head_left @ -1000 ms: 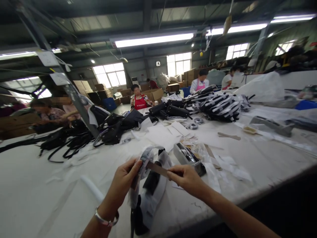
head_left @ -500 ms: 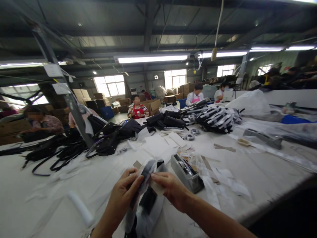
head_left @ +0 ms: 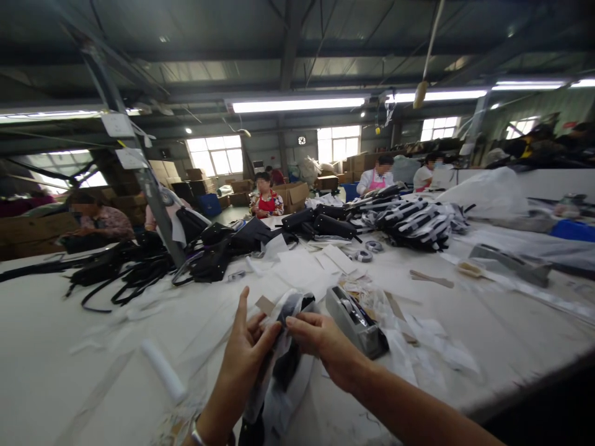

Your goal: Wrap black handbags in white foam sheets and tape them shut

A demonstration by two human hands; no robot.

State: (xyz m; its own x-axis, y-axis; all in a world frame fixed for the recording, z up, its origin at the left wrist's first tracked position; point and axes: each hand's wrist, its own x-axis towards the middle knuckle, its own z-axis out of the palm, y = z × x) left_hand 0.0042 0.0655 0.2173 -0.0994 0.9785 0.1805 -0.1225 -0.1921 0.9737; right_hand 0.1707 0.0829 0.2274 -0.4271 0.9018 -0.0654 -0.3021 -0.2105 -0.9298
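Observation:
A black strap (head_left: 287,365) with thin whitish wrapping around it runs up from the bottom of the view between my hands. My left hand (head_left: 242,356) closes on its left side with thumb and lower fingers, while the index finger points up and away. From the other side my right hand (head_left: 325,344) pinches the wrapping near the top, thumb and fingertips together. Just right of that hand stands a grey tape dispenser (head_left: 356,325). A small brown card (head_left: 265,305) shows behind my left fingers. Exactly what lies under my fingertips is hidden.
Black bags (head_left: 209,257) lie at the back left, and a heap of wrapped black straps (head_left: 418,223) at the back right. A white roll (head_left: 162,370) is at left. Another dispenser (head_left: 510,263) stands farther right. Co-workers (head_left: 266,201) sit beyond the table.
My left index finger has lifted off the wrapped strap and now points up. My right fingers have closed in on the wrapping. The view has swung slightly left.

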